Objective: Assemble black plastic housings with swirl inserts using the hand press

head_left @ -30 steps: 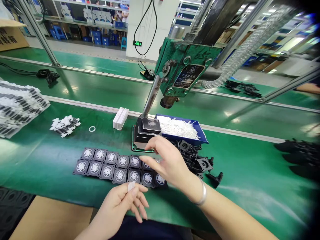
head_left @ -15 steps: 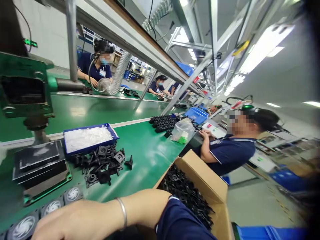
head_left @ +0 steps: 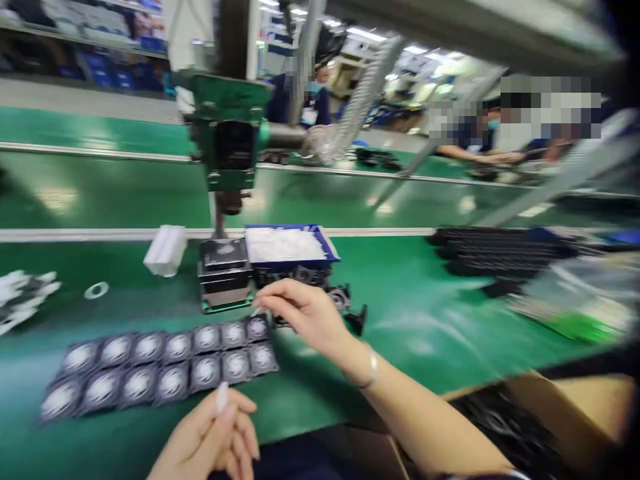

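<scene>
White strip (head_left: 223, 398) pinched in the left hand (head_left: 207, 433), a worker's right hand (head_left: 307, 315) is back by the right end of two rows of black squares (head_left: 178, 347) after a sideways glance, work in reach again, blur hiding its grip

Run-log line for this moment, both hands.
left hand: holds white piece | right hand: near right end of black square parts | beyond: green press, blue tray

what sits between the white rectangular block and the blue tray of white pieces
The black stepped base of the green metal press stands between the white block and the blue tray, in the head view.
</scene>
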The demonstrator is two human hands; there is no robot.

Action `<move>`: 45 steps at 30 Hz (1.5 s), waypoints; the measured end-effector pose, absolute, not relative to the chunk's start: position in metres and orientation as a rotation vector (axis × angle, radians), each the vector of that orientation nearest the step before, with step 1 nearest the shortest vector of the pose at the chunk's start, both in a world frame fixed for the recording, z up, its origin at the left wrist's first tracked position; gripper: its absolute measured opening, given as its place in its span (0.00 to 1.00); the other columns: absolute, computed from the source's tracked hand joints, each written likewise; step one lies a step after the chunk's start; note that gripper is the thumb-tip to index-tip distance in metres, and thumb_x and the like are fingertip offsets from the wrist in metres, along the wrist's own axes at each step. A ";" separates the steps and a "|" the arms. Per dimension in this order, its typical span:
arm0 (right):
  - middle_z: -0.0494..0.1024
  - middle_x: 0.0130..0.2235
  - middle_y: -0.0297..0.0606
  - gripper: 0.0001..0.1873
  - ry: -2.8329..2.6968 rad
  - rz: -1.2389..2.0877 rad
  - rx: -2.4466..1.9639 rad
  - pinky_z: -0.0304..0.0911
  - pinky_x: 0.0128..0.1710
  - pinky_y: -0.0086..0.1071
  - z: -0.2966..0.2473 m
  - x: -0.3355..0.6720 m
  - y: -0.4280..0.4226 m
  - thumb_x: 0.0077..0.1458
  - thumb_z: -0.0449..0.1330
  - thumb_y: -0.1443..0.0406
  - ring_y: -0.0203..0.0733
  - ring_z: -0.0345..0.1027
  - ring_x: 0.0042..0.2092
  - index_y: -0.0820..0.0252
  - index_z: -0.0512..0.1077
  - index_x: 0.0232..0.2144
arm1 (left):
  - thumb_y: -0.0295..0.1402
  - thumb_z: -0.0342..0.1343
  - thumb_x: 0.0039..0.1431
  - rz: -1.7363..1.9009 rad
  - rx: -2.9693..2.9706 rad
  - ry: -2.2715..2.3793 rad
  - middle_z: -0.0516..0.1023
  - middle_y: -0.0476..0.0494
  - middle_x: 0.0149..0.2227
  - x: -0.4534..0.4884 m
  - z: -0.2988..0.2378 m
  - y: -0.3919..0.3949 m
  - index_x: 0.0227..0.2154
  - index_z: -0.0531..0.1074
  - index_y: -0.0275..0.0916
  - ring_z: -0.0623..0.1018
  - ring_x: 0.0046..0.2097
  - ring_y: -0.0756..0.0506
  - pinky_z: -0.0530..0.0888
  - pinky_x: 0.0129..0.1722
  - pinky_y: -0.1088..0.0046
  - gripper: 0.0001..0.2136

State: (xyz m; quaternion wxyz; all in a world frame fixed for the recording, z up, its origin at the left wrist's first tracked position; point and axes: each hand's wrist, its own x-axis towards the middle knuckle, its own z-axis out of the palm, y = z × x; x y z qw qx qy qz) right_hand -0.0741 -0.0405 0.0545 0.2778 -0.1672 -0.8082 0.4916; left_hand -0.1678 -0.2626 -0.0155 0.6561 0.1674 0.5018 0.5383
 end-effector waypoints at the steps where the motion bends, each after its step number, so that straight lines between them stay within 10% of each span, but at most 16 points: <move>1: 0.82 0.37 0.33 0.05 -2.220 1.289 -0.435 0.69 0.42 0.27 0.051 -0.077 -0.036 0.63 0.60 0.66 0.35 0.76 0.38 0.58 0.77 0.39 | 0.60 0.56 0.57 1.238 0.371 1.073 0.77 0.43 0.29 -0.165 -0.014 -0.266 0.41 0.70 0.38 0.78 0.23 0.48 0.72 0.23 0.74 0.27; 29: 0.73 0.35 0.40 0.15 -2.513 0.654 -0.082 0.66 0.41 0.38 0.034 -0.105 -0.049 0.62 0.61 0.54 0.44 0.66 0.39 0.60 0.68 0.36 | 0.57 0.47 0.65 1.257 0.640 1.222 0.78 0.38 0.36 -0.172 -0.001 -0.261 0.41 0.69 0.35 0.81 0.28 0.46 0.76 0.29 0.72 0.25; 45: 0.70 0.28 0.33 0.18 -2.490 1.264 0.023 0.58 0.29 0.27 0.036 -0.069 -0.092 0.65 0.57 0.55 0.33 0.63 0.30 0.60 0.70 0.28 | 0.53 0.46 0.68 1.329 0.800 1.239 0.78 0.37 0.34 -0.164 0.012 -0.251 0.36 0.73 0.33 0.82 0.31 0.45 0.77 0.31 0.73 0.25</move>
